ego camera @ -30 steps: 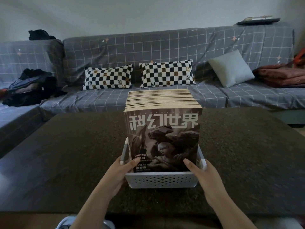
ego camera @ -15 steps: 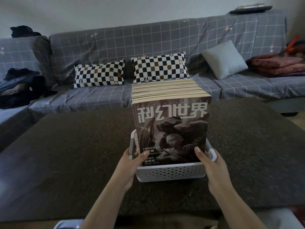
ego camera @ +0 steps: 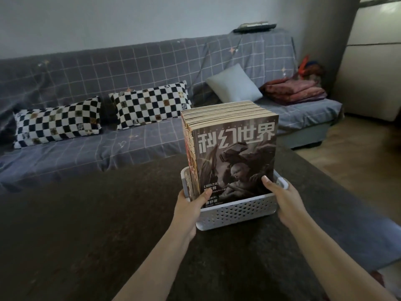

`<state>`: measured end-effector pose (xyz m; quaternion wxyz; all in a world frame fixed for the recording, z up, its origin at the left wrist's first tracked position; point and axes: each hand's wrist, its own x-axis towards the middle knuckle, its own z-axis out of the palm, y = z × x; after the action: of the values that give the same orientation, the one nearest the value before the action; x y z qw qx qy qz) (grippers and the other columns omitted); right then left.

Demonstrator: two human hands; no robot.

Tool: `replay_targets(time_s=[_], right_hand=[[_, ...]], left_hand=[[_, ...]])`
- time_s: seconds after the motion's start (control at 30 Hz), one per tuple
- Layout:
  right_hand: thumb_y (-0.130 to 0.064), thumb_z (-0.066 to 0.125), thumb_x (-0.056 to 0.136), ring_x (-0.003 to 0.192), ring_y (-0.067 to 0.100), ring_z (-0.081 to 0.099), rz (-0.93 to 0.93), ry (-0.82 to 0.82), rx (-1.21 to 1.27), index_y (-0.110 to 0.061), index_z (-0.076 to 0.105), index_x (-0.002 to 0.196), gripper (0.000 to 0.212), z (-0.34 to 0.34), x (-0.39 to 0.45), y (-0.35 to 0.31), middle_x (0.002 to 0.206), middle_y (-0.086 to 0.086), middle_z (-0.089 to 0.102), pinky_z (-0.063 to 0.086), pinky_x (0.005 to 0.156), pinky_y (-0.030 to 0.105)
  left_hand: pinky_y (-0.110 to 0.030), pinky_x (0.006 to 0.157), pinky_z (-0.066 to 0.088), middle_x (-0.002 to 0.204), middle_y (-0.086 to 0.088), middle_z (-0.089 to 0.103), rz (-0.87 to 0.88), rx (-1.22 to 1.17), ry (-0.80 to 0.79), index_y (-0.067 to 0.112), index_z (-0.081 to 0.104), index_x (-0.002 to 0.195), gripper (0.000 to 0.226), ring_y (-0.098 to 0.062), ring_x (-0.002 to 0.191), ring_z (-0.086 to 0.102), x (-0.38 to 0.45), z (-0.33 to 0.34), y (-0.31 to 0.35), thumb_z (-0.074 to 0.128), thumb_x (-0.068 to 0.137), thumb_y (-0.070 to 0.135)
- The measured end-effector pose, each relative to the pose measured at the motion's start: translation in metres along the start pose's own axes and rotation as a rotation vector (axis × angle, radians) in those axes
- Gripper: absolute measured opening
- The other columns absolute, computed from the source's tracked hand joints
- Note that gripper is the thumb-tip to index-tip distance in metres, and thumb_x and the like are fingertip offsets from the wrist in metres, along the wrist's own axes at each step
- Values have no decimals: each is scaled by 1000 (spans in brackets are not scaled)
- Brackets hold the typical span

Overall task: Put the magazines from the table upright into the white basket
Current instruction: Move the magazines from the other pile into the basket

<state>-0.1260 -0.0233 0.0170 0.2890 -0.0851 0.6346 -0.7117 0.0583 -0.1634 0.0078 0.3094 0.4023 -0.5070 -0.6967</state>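
Observation:
A white perforated basket (ego camera: 236, 213) stands on the dark table (ego camera: 86, 224), packed with several magazines (ego camera: 234, 153) standing upright. The front cover is dark, with large white characters and a robot picture. My left hand (ego camera: 189, 208) grips the basket's near left corner, its thumb pressed on the front cover. My right hand (ego camera: 284, 200) holds the near right corner by the rim, thumb also on the cover. The basket's far end is hidden behind the magazines.
A grey checked sofa (ego camera: 130, 68) runs behind the table, with two checkered cushions (ego camera: 149, 105), a plain grey cushion (ego camera: 234, 83) and folded red blankets (ego camera: 295, 90). Wooden floor (ego camera: 358, 153) lies to the right of the table.
The view has swung to the left and tilted, so the basket now appears right of centre and turned. Both hands keep their hold on its near corners.

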Motion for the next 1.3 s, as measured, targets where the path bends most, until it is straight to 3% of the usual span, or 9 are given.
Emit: replay_targets(time_s=[0.17,0.27,0.37,0.5,0.6,0.93,1.13,1.3], right_hand=[[-33,75,76,122,22,44,-18,19,36,-15,32,144,83,-23,82,-25,144,6,43,38,94,39],[-35,77,72,123,25,49,-32,-29,39,-14,39,142,82,-33,132,-37,141,5,48,40,102,44],[-34,75,72,115,25,57,-63,-96,35,-17,53,130,64,-39,177,-47,131,7,59,41,103,48],[-38,74,75,126,28,47,-56,-83,4,-16,37,142,80,-45,229,-59,141,6,48,37,106,49],[-33,71,80,120,30,54,-63,-155,15,-15,49,134,61,-48,260,-65,130,7,58,38,105,49],[-32,63,86,109,31,61,-75,-211,-40,-18,58,123,40,-50,302,-77,117,10,67,43,98,45],[-33,59,88,109,32,60,-83,-207,-56,-21,55,126,40,-48,302,-82,119,11,65,47,78,38],[-40,60,87,116,38,54,-57,-179,-122,-23,49,130,48,-50,310,-82,124,16,60,40,99,49]], left_hand=[[-45,105,41,121,-1,63,27,32,22,16,47,131,69,-22,113,57,56,71,5,81,73,31],[-40,100,40,125,-1,59,39,47,41,17,41,137,75,-22,116,54,87,106,7,79,74,34],[-44,105,38,131,-3,57,40,56,34,16,39,140,78,-25,121,52,118,134,10,78,75,34],[-46,107,38,133,-5,55,49,58,57,16,37,140,79,-26,123,50,150,165,14,78,75,37],[-46,107,35,138,-5,50,37,74,82,16,31,144,85,-28,129,46,169,183,16,77,76,40],[-44,105,36,139,-5,49,42,93,93,16,32,142,83,-29,128,46,201,211,22,76,76,41],[-44,105,36,136,-5,52,51,94,83,15,36,140,81,-28,127,47,213,214,25,77,75,41],[-44,105,36,139,-6,49,54,92,86,16,31,142,84,-29,128,45,217,216,25,76,76,41]])
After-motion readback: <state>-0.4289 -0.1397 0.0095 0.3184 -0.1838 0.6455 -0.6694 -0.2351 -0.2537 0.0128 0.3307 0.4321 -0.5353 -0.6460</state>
